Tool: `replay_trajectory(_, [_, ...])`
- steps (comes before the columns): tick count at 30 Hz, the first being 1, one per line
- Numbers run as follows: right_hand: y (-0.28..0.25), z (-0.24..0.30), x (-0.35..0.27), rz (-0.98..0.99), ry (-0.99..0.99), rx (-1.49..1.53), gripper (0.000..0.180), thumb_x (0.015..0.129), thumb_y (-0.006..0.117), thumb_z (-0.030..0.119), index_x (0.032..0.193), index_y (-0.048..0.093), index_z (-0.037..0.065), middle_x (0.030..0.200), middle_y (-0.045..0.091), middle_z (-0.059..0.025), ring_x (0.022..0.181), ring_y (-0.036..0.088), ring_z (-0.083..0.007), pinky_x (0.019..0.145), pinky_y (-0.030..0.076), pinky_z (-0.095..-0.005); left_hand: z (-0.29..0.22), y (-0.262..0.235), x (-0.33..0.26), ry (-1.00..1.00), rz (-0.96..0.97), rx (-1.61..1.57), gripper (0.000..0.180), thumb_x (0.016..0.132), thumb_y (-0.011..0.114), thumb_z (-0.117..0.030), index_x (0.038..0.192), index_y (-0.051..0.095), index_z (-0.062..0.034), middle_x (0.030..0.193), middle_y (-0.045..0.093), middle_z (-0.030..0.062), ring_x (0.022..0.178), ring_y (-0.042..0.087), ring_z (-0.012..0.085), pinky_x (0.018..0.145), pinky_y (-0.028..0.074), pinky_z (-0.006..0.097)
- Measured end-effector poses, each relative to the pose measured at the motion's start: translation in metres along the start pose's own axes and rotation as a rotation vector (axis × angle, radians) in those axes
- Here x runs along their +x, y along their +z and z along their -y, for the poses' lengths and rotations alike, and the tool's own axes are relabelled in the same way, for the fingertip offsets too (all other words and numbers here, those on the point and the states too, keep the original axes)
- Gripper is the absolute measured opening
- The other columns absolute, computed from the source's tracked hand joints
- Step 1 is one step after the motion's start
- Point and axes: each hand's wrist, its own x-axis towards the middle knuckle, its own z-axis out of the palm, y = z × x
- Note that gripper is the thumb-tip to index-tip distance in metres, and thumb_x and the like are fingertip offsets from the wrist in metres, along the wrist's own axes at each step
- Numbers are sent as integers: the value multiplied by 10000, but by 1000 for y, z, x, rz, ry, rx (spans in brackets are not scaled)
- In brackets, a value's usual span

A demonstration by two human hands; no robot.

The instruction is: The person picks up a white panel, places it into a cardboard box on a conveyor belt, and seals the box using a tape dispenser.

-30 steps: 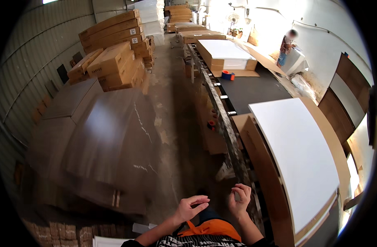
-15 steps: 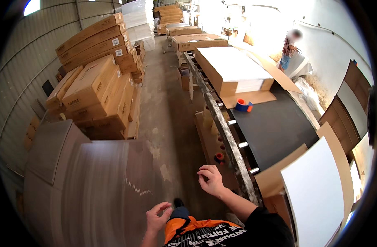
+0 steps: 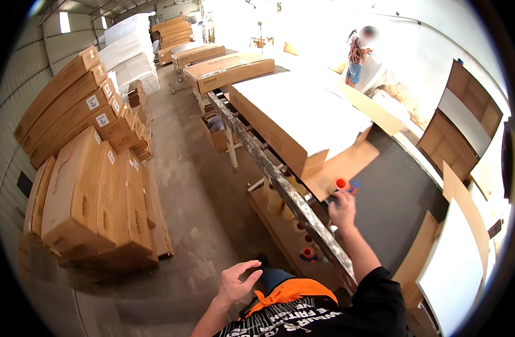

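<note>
right hand (image 3: 343, 210) stretches far over the dark worktable (image 3: 403, 196), fingers loosely curled just short of the orange tape roll (image 3: 340, 183); left hand (image 3: 237, 282) hangs near, fingers spread, holding nothing.

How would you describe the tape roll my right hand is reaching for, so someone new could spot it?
Start at the long dark-topped workbench on the right, then find the open cardboard box with white panels lying on it. By that box's near flap, just beyond the right hand, sits the orange tape roll, the only bright orange thing on the benchtop.
</note>
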Motion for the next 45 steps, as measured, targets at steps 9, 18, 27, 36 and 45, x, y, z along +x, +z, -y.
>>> replay_trajectory(9, [119, -108, 71, 418, 414, -586, 625, 705, 745, 208, 1268, 545, 26, 1359, 487, -181, 1324, 372, -395, 1095, 322, -503, 90, -43, 225, -39, 201, 155, 252, 858, 739, -176, 1059, 722, -25, 1035, 739, 115, 956, 719, 218, 867, 552, 302])
replay_trajectory(18, [115, -64, 64, 2, 402, -393, 499, 697, 680, 56, 1183, 585, -9, 1279, 544, -229, 1193, 530, -423, 1008, 450, -483, 146, -17, 510, 550, 491, 284, 417, 787, 795, -200, 1154, 675, -42, 1154, 694, 147, 1038, 684, 292, 909, 545, 351])
replay_trajectory(27, [250, 84, 215, 29, 361, -532, 709, 894, 581, 547, 1378, 485, 38, 1512, 372, -213, 1432, 283, -392, 1189, 197, -513, 265, -30, 854, 1118, 845, 989, 1021, 671, 819, -530, 1423, 409, 25, 1470, 391, 285, 1381, 343, 475, 1138, 240, 618])
replay_trajectory(36, [294, 89, 244, 330, 824, -729, 987, 885, 325, 788, 1546, 207, 64, 1601, 166, -224, 1473, 111, -450, 1159, 125, -613, 288, 1, 941, 1460, 1234, 611, 1144, 631, 847, -493, 1479, 309, 54, 1488, 402, 243, 1402, 323, 463, 1176, 222, 573])
replay_trajectory(45, [288, 38, 277, 542, 819, -628, 1162, 759, 565, 789, 1543, 166, 30, 1590, 142, -273, 1466, 124, -470, 1173, 114, -601, 282, 37, 947, 1212, 1428, 713, 1220, 669, 772, -638, 1511, 224, 53, 1594, 123, 287, 1482, 59, 463, 1202, 45, 587])
